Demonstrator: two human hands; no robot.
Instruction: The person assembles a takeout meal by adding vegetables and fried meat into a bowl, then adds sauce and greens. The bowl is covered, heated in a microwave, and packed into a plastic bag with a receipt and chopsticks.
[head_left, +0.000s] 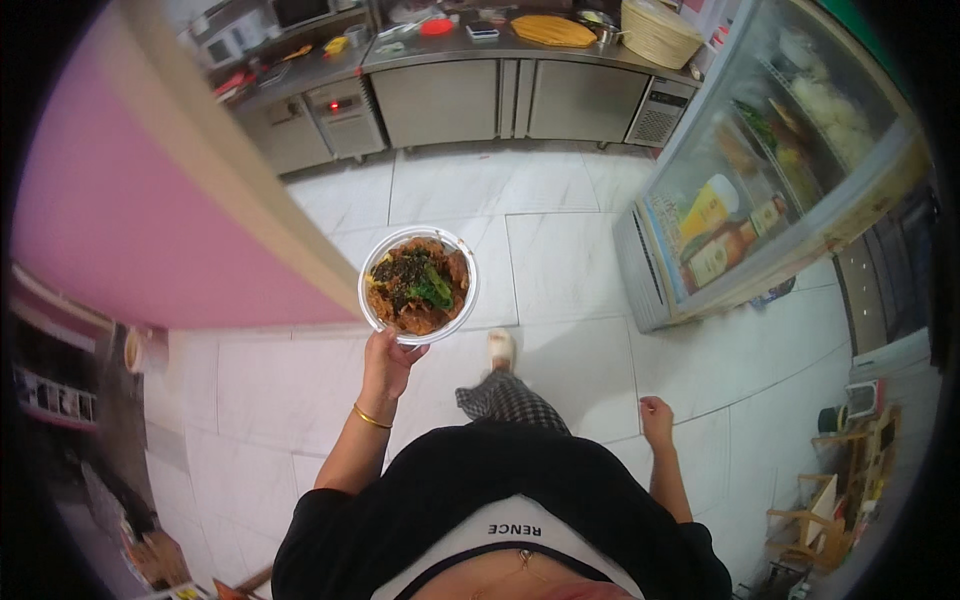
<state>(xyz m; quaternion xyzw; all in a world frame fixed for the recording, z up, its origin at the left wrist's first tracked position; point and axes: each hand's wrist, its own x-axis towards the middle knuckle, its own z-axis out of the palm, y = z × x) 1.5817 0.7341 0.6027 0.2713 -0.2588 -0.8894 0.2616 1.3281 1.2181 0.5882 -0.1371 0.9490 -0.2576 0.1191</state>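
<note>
My left hand (387, 364) grips the near rim of a round bowl (365, 307), thumb on top and fingers underneath. Inside the bowl lies food (418, 286): browned, saucy pieces, a dark crumbly topping and some green leafy vegetable. The bowl is held level above the floor, in front of my body. My right hand (657, 421) hangs low at my side, its fingers curled in, and I see nothing in it.
A pink wall (187, 225) ends close by the bowl's left side. A glass-door display fridge (739, 217) stands at the right. Ahead, a stainless steel counter (442, 97) carries a yellow board (555, 31) and a woven basket (660, 34). Wooden chairs (817, 517) are at the lower right.
</note>
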